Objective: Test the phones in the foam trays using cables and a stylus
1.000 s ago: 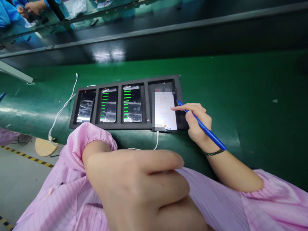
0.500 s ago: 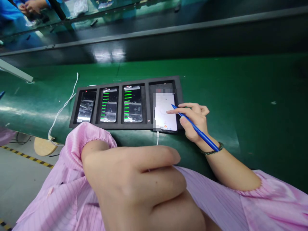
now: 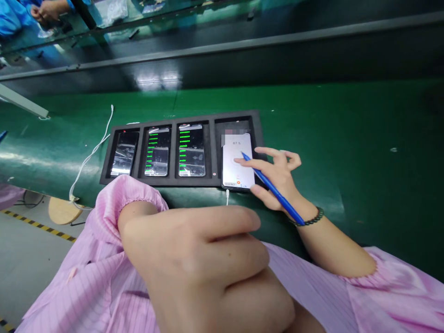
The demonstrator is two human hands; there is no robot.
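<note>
My right hand [image 3: 282,178] holds a blue pen [image 3: 272,188] that slants across the palm, its tip over a smartphone [image 3: 231,171]. The index fingertip is at the phone's lit white screen, which reads 87.5 near the top. This phone lies partly over the near edge of a black tray [image 3: 174,152], in its rightmost compartment, with a white cable [image 3: 227,198] at its lower end. My left hand [image 3: 204,263] is close to the camera, its fingers curled shut; whatever they hold is hidden.
The other compartments hold a dark phone [image 3: 124,152] and two phones showing green text, one left [image 3: 157,152] and one right [image 3: 191,152]. A loose white cable [image 3: 92,155] lies left on the green table [image 3: 347,138]. Across the bench are another person's hands [image 3: 50,11].
The phone screen now shows 87.5 where a small mark was. My right hand has shifted slightly left with the pen, its thumb further from the pen. My left hand stays curled.
</note>
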